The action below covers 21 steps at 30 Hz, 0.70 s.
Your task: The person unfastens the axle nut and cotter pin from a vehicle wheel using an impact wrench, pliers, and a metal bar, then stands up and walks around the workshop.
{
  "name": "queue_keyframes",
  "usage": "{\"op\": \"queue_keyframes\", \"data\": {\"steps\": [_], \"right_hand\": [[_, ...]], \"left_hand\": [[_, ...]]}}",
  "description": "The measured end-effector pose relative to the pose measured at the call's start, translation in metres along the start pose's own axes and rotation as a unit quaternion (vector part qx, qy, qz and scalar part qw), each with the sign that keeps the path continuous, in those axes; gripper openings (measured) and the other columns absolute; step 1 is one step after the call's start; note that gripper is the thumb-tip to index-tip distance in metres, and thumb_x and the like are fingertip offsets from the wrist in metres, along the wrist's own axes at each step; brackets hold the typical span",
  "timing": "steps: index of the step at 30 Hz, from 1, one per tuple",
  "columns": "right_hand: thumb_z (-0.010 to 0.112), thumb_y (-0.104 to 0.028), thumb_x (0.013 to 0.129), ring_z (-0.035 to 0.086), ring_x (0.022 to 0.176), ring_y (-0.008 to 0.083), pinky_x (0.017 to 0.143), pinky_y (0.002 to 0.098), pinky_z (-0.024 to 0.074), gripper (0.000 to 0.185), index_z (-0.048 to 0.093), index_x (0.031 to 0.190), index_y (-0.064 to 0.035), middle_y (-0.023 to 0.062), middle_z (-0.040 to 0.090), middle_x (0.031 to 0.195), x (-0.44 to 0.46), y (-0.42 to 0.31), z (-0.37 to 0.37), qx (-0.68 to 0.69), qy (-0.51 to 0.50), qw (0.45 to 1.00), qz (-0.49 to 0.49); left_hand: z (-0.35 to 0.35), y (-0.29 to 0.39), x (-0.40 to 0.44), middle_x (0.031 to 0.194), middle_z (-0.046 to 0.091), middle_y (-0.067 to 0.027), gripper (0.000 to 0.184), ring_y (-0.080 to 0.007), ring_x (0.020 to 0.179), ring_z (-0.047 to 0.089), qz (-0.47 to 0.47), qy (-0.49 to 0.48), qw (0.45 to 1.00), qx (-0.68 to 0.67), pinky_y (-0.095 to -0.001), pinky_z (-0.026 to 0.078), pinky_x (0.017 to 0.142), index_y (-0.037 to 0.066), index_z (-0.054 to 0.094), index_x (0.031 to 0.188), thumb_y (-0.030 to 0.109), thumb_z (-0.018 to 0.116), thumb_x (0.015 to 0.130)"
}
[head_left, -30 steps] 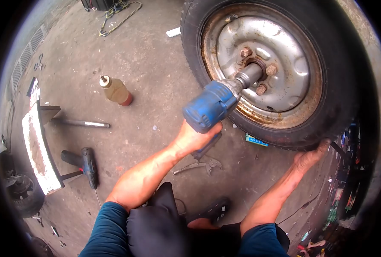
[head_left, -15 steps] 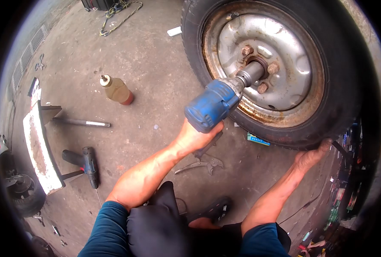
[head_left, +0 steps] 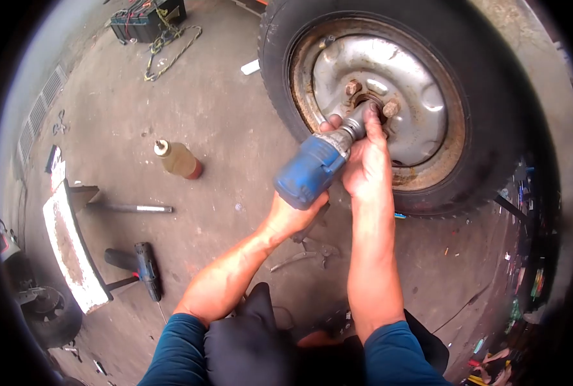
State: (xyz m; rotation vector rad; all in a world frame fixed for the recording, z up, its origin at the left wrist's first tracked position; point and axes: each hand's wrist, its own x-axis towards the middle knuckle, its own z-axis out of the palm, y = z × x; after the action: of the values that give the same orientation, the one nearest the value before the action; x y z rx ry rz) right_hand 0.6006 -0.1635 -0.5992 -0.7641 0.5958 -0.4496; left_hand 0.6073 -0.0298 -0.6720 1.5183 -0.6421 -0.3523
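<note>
Tyre (head_left: 492,122) cut off up top, socket (head_left: 358,119) pt. hidden.

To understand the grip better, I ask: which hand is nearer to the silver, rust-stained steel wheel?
Right. The right hand is around the grey metal socket, near the middle of the wheel; the left hand is farther back, holding the blue, barrel-shaped power tool.
</note>
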Motion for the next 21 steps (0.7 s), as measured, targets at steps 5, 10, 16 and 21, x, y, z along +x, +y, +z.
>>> {"op": "queue_keyframes", "data": {"steps": [5,10,16,21], "right_hand": [[0.064,-0.035,0.090,0.061,0.062,0.0218,0.057,0.0367,0.0540,0.028,0.052,0.086,-0.0100,0.0054,0.058,0.070,0.015,0.010,0.005,0.077,0.038,0.996,0.034],[0.058,-0.041,0.094,0.064,0.069,0.0248,0.065,0.0398,0.0561,0.037,0.052,0.096,-0.0052,0.0080,0.059,0.076,-0.014,0.048,0.023,0.166,0.052,0.983,0.052],[0.048,-0.048,0.098,0.065,0.088,0.0220,0.076,0.0378,0.0533,0.043,0.056,0.107,-0.0059,0.0128,0.066,0.095,-0.044,0.141,-0.018,-0.022,0.059,0.986,0.157],[0.064,-0.033,0.092,0.063,0.085,0.0187,0.077,0.0311,0.0503,0.036,0.063,0.107,-0.0003,0.0101,0.068,0.097,-0.078,0.174,-0.064,-0.392,0.028,0.914,0.102]], "left_hand": [[-0.001,0.010,-0.003,0.076,0.062,-0.0041,0.016,-0.0155,0.067,0.058,-0.074,-0.008,0.995,-0.062,-0.0316,0.048,0.062,0.002,0.063,0.088,0.005,0.065,0.073],[-0.029,0.020,-0.027,0.064,0.058,-0.0047,0.008,-0.0151,0.058,0.055,-0.228,-0.019,0.946,-0.228,-0.0297,0.045,0.057,0.001,0.062,0.080,0.006,0.063,0.074],[-0.079,-0.029,-0.097,0.066,0.057,-0.0092,0.022,-0.0209,0.053,0.056,-0.377,0.011,0.847,-0.374,-0.0349,0.049,0.053,-0.001,0.057,0.094,0.005,0.062,0.073],[-0.101,-0.082,-0.149,0.065,0.054,-0.0091,0.021,-0.0223,0.050,0.054,-0.457,0.066,0.770,-0.440,-0.0376,0.049,0.048,0.002,0.055,0.090,0.008,0.061,0.071]]}}
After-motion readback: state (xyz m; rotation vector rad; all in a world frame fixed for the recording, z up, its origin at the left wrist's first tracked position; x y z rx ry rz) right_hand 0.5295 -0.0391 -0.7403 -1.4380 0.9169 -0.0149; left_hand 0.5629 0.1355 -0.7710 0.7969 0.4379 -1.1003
